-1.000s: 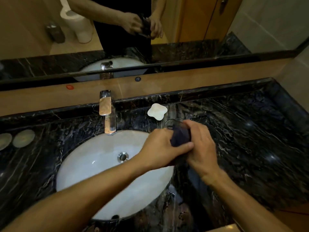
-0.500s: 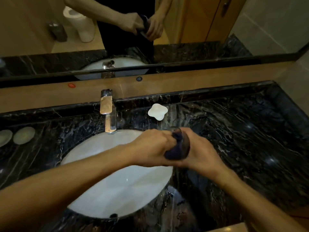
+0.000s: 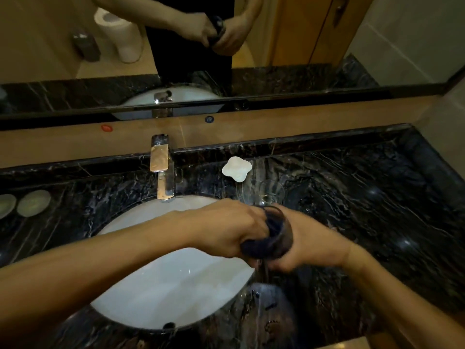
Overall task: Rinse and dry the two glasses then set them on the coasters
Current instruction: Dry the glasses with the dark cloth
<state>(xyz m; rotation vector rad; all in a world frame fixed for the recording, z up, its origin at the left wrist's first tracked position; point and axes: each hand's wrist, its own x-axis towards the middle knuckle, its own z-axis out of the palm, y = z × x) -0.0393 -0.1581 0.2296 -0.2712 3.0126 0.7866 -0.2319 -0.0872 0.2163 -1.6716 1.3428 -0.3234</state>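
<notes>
My right hand (image 3: 314, 245) grips a clear glass (image 3: 283, 234), tilted with its mouth toward the left. A dark cloth (image 3: 261, 244) is stuffed into that glass, and my left hand (image 3: 226, 229) is closed on the cloth at the glass's mouth. Both hands are over the right rim of the white sink (image 3: 161, 293). A second clear glass (image 3: 270, 192) stands upright on the counter just behind my hands. Two round pale coasters (image 3: 34, 202) lie side by side at the counter's far left, the outer one (image 3: 6, 205) cut by the frame edge.
A chrome faucet (image 3: 162, 170) stands behind the basin. A small white lobed dish (image 3: 236, 168) sits right of it. The black marble counter (image 3: 364, 197) stretches to the right. A mirror (image 3: 302, 41) runs along the back wall.
My hands have stayed over the sink's right rim. The glass has tipped further sideways and the cloth has gone deeper into it, with my left hand turning at the mouth.
</notes>
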